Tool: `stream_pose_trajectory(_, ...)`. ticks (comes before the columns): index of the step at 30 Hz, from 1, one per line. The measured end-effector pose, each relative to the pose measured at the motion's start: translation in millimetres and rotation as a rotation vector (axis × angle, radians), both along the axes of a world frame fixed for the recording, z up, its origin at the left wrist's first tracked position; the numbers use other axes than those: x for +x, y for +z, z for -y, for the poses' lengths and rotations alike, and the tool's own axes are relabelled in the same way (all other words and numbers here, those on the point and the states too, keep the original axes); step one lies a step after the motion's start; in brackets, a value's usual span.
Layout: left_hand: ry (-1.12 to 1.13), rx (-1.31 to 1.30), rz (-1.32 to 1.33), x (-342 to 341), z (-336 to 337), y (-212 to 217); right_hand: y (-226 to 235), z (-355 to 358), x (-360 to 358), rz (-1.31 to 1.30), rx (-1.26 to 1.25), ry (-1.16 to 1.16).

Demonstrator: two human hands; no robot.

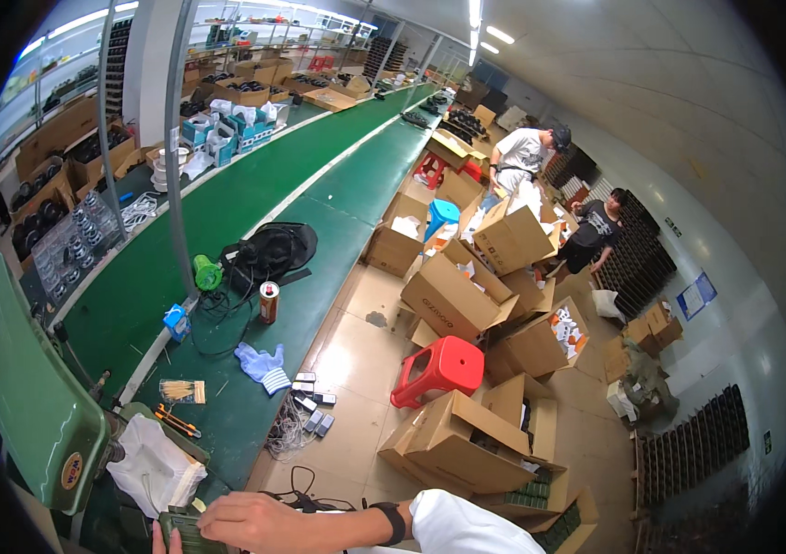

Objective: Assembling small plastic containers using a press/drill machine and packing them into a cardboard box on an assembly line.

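A long green desk (254, 208) ran from the near left away toward the far end of the hall, split along its length by a pale strip, with a grey pole (177, 148) rising from it. To its right the tiled floor (356, 346) was crowded with open cardboard boxes (453, 295), and two people (555, 185) stood or crouched among them farther back. A red stool (439, 369) lay tipped between the boxes, and a blue stool (441, 217) stood farther off. On the desk lay a black bag (268, 254), with a green tape roll (207, 274) just beside it and a red can (268, 302) upright near its lower edge. Nearer lay blue and white gloves (262, 363), a cluster of small dark chargers (312, 402) with tangled cords at the desk's edge, and a white bag (155, 466) beside a green chair back (28, 397). At the bottom edge the right hand (259, 522), wearing a black wristband (395, 523) below a white sleeve, reached leftward, its grip lying flat across the top of a small green pack (182, 533) with fingers spread over it; whether they clamped it could not be told. Only a fingertip of the left hand (158, 543) showed, touching the pack's left side at the frame's lower edge, so its grip could not be judged.
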State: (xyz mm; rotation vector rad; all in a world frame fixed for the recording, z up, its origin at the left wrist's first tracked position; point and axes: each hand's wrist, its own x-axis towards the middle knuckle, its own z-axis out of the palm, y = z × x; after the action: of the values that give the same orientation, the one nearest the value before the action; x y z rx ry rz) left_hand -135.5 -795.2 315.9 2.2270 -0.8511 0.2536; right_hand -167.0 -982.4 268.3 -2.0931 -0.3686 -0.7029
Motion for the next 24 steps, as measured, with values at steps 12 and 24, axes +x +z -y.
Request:
stream_pose_trajectory(12, 0.097, 0.085, -0.124, -2, -31, -41, 2, 0, 15, 0.001, 0.019, 0.106)
stream_pose_trajectory(24, 0.543, -0.517, -0.682, -38, -118, -60, -318, 145, 133, -0.642, -0.135, -0.367)
